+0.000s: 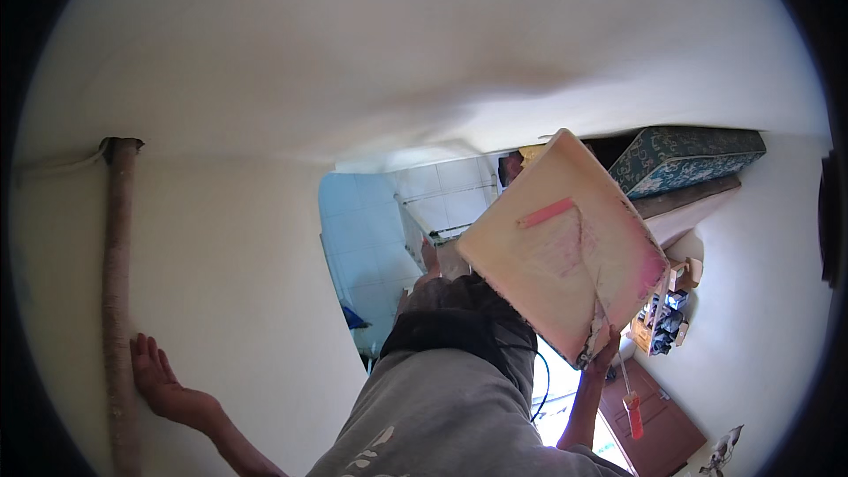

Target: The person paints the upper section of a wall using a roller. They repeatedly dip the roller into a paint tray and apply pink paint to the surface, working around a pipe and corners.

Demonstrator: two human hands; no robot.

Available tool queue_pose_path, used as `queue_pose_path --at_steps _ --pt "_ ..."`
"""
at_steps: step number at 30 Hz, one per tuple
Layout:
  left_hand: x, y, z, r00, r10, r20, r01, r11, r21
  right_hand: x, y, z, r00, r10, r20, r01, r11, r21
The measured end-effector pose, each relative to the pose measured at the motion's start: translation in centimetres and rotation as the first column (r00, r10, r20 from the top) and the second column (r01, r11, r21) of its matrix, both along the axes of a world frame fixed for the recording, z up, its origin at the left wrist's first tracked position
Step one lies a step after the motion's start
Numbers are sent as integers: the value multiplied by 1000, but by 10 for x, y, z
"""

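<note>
My left hand (162, 380) is at the left, its fingers stretched out beside a brown vertical pipe (117, 274). Its fingertips seem to touch the pipe or the wall by it; I cannot tell which. On the right, my right hand (606, 349) grips the lower corner of a square, shallow paint tray (530, 252), smeared with cream and pink paint. A small paint roller with a pink sleeve (546, 213) lies in the tray. Its thin metal frame runs down past my right hand, and its red-orange handle (633, 415) hangs beyond the tray's edge.
Pale wall (238, 256) surrounds me. Far below, a patterned green mattress (685, 159) leans at the right, above a wooden shelf (658, 322) holding dark items. Light-blue tiles (358, 230) show through an opening. A brown door (649, 415) stands at lower right.
</note>
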State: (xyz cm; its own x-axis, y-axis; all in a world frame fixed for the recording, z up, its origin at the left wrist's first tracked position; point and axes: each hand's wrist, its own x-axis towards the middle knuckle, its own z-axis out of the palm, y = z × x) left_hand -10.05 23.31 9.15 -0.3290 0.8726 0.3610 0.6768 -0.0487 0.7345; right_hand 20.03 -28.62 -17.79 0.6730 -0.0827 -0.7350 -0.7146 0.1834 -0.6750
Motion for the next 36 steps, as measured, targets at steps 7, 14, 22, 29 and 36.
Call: queue_pose_path --at_steps 7,14,22,29,36 --pt "66 -45 -190 588 -415 694 786 93 -611 -4 59 13 1000 -6 31 -6 926 377" --pt "146 -106 -249 218 -37 975 874 -437 -212 -10 99 23 1000 -8 3 6 884 467" --pt "126 -126 -272 206 493 845 972 -201 -120 -31 119 11 994 104 16 -103 929 356" --pt "121 -133 -292 258 477 840 948 -292 -125 -25 122 25 981 157 118 -188 923 336" --pt "113 -93 -328 -27 242 970 774 -609 174 -16 73 -10 973 129 191 -117 990 -72"
